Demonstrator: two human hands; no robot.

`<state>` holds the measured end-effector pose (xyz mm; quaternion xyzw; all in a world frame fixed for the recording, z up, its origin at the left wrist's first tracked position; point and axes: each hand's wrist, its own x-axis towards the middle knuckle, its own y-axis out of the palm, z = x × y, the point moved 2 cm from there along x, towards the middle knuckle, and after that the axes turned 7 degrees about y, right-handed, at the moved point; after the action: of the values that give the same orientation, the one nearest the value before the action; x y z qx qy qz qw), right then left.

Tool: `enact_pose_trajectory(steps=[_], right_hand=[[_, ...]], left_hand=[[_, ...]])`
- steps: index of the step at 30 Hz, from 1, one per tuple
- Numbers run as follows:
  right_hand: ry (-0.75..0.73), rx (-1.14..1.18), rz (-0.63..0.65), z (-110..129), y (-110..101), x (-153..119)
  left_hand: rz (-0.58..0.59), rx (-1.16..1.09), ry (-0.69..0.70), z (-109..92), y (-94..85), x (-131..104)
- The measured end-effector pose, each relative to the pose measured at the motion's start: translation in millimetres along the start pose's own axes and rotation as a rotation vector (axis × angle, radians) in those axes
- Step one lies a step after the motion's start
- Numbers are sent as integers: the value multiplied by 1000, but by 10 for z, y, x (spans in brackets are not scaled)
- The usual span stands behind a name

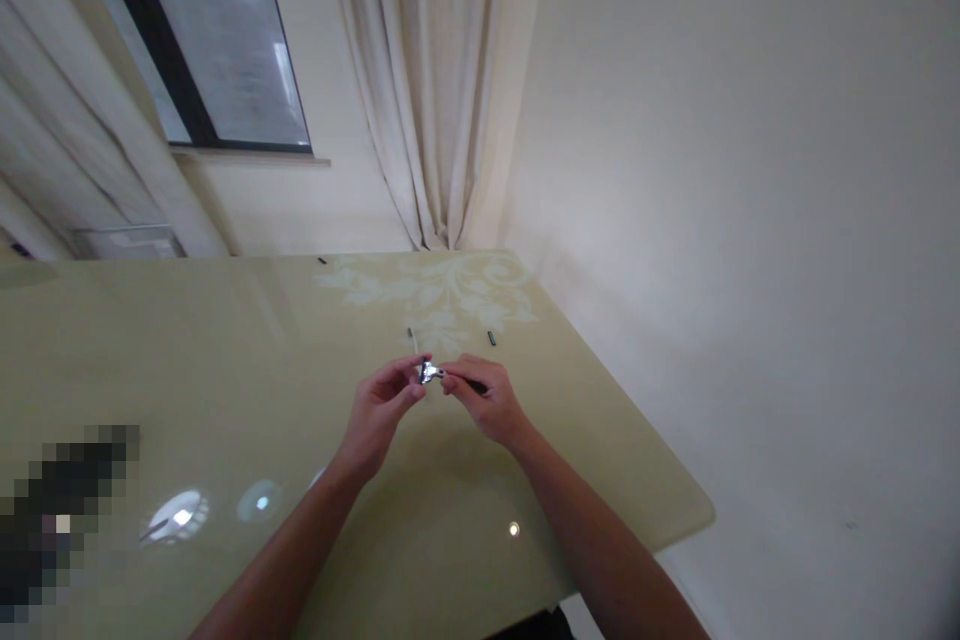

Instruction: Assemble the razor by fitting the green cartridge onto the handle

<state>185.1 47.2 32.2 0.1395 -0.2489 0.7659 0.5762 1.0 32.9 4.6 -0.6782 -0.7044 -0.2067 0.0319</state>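
Above the greenish glossy table (247, 370), my left hand (379, 410) pinches one end of a small silver metal piece with a dark edge (427, 373). On its other side, my right hand (484, 398) has thumb and fingers closed on a slim dark handle that joins the silver piece. Both hands meet at this one object, a little above the tabletop. Just beyond them lie a thin light stick with a dark tip (411, 333) and a small dark rectangular piece (492, 338).
A tiny dark object (322, 261) lies by the table's far edge. Curtains (427, 80) and a window (217, 30) stand behind the table, a plain wall (735, 170) to the right. A pixelated dark shape (60, 510) covers the lower left.
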Motion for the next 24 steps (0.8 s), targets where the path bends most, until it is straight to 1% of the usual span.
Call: enact_pose_trajectory(steps=[10,16,20,24], right_hand=[[35,-22,1,-16,38,-24],[-23,-34,5,-6,35,-28],[-13,-83,42,3,26,-33],[-14,-119,31,11,38,-44]], left_hand=[[-33,43,18,-71,-4,17],[-6,24,19,-51,-16,3],[-15,24,34,-77,-12,4],[-7,48,37,-63,-39,7]])
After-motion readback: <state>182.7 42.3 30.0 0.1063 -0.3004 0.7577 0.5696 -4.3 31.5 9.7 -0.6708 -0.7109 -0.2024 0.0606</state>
